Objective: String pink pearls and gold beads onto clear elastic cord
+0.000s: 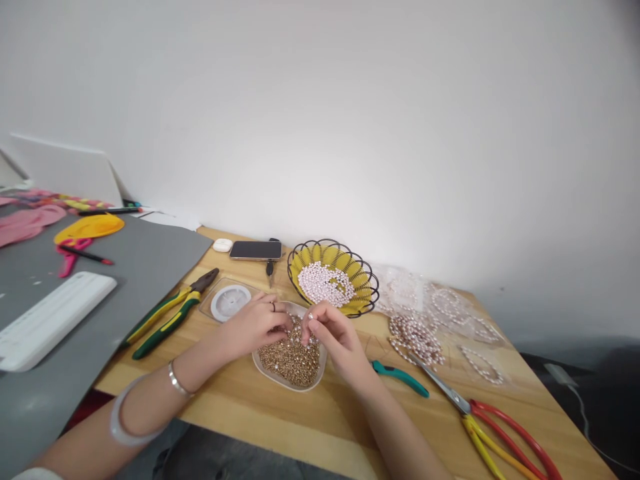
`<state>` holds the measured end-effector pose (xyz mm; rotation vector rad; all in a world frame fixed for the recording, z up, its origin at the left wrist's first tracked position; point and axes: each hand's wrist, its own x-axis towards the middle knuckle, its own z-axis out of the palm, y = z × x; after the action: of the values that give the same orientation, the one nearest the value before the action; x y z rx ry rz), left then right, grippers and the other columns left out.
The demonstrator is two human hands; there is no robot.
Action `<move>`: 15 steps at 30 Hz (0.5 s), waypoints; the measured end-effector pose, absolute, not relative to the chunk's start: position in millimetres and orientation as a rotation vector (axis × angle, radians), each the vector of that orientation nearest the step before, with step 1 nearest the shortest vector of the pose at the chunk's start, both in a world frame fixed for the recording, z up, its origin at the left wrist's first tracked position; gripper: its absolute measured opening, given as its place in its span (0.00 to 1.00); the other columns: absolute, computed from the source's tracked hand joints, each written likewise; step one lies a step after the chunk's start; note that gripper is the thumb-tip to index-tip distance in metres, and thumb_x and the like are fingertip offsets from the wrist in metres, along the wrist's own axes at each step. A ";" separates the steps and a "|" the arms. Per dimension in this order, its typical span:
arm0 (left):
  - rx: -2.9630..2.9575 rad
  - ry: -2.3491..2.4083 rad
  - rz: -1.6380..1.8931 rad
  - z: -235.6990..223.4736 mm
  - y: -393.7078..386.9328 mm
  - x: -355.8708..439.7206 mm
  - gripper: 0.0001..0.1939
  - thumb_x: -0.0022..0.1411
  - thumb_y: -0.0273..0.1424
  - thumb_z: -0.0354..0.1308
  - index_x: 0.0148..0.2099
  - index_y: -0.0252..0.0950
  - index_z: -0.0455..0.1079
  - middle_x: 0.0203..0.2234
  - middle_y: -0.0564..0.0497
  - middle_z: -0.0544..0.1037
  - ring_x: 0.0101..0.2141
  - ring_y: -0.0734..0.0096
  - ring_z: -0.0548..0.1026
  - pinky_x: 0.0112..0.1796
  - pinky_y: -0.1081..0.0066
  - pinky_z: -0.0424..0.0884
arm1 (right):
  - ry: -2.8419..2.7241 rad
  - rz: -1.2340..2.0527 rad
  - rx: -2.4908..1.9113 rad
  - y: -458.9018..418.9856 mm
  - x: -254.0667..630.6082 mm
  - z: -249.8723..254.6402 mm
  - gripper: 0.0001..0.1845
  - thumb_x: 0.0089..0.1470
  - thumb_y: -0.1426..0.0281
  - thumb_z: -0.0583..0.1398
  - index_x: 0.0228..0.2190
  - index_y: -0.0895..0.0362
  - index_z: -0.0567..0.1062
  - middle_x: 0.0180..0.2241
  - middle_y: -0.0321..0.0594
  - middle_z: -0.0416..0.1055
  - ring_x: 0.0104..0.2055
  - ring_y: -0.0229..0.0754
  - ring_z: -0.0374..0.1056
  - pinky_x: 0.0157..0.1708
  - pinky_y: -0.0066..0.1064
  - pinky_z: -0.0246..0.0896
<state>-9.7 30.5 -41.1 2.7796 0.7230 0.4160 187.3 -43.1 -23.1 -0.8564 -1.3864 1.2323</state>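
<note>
My left hand (257, 325) and my right hand (333, 335) meet over a shallow clear dish (267, 369) full of small gold beads (293, 360). Both hands are pinched, fingertips close together above the beads; whatever they hold is too small to name. The left wrist wears a silver bangle and a pale bracelet. Just behind the hands stands a black wire basket with a yellow liner (333, 276) holding pinkish-white pearls (325, 281).
Green-yellow pliers (170, 311) and a clear box with a white thread spool (229, 301) lie left of the dish. A teal-handled tool (400, 377), red-yellow scissors (493, 427) and pearl strands (417, 337) lie right. A phone (255, 250) sits behind; a grey mat (135, 273) lies left.
</note>
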 end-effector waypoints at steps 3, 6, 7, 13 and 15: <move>2.770 0.702 0.435 -41.3 31.4 -9.2 0.03 0.63 0.26 0.64 0.39 0.39 0.77 0.34 0.50 0.80 0.42 0.58 0.73 0.43 0.62 0.62 | -1.382 1.239 -0.843 -43.0 187.3 -22.8 0.15 0.63 0.57 0.60 0.29 0.54 0.69 0.23 0.34 0.68 0.28 0.40 0.63 0.33 0.33 0.60; 2.763 0.701 0.481 -38.6 30.5 -8.7 0.02 0.62 0.26 0.64 0.37 0.37 0.76 0.33 0.50 0.80 0.41 0.59 0.73 0.43 0.63 0.62 | -1.386 1.242 -0.845 -42.6 187.7 -22.7 0.15 0.63 0.58 0.60 0.29 0.54 0.69 0.24 0.34 0.68 0.28 0.40 0.64 0.33 0.33 0.60; 2.764 0.709 0.485 -37.8 30.0 -8.6 0.01 0.62 0.26 0.64 0.37 0.37 0.76 0.33 0.50 0.80 0.40 0.59 0.73 0.43 0.63 0.62 | -1.389 1.240 -0.848 -42.5 187.8 -22.6 0.16 0.63 0.58 0.60 0.29 0.54 0.69 0.24 0.34 0.68 0.28 0.40 0.64 0.33 0.33 0.60; 2.775 0.731 0.427 -41.3 29.5 -8.7 0.05 0.60 0.31 0.67 0.39 0.38 0.76 0.36 0.49 0.80 0.41 0.57 0.73 0.43 0.62 0.62 | -1.389 1.249 -0.868 -42.6 187.6 -22.4 0.17 0.62 0.56 0.60 0.28 0.54 0.69 0.24 0.35 0.68 0.28 0.40 0.64 0.33 0.33 0.61; 2.773 0.723 0.424 -43.6 30.1 -8.6 0.04 0.61 0.30 0.66 0.39 0.37 0.76 0.37 0.48 0.80 0.41 0.57 0.73 0.44 0.62 0.62 | -1.389 1.255 -0.870 -42.6 187.3 -22.7 0.17 0.61 0.56 0.60 0.28 0.54 0.69 0.24 0.35 0.68 0.28 0.40 0.64 0.33 0.33 0.61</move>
<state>-8.6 30.1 -43.6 2.7734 0.7230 0.4241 187.3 -42.6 -22.7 -0.8699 -1.3885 1.2549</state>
